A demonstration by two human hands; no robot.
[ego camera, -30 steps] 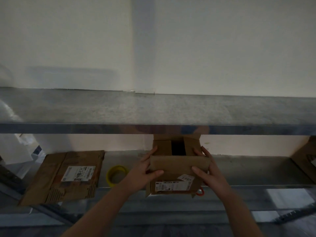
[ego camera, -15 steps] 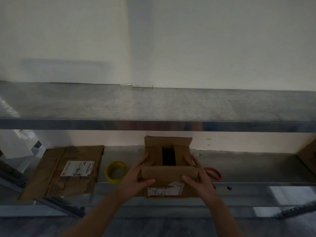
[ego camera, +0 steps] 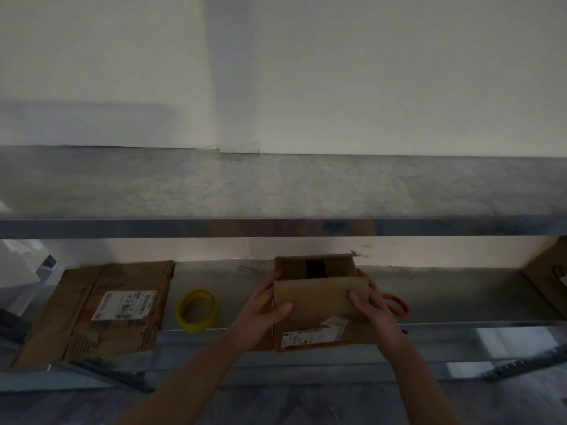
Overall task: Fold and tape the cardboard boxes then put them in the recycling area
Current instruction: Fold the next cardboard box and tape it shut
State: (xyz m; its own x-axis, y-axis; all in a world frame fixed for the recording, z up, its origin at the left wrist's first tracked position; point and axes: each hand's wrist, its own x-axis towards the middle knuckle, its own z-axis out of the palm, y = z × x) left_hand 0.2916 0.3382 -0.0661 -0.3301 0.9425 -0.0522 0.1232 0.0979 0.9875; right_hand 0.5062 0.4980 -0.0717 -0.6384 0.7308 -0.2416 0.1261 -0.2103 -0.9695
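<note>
- Brown cardboard box (ego camera: pixel 319 292) sits in the middle of the view, at the front edge of the lower metal shelf (ego camera: pixel 460 296). Its long side runs left to right along that edge.
- Its top faces up. The near flap is folded over it, the far flap stands up, and a dark gap shows between the inner flaps.
- The face with white labels points towards the person. Whether the box's base rests on the shelf cannot be told.
- The left hand (ego camera: pixel 260 314) holds the box's left side, thumb across the near flap, its grip closed round the cardboard.
- The right hand (ego camera: pixel 372 308) holds the right side the same way, thumb on the flap, fingers wrapped round the corner.
- A flattened cardboard sheet (ego camera: pixel 101 308) with a white label lies on the shelf to the left.
- A yellow tape roll (ego camera: pixel 196 326) lies between the sheet and the box.
- An orange-red scissors handle (ego camera: pixel 397 303) shows just beside the right hand.
- The upper shelf (ego camera: pixel 276 185) spans the view above.
</note>
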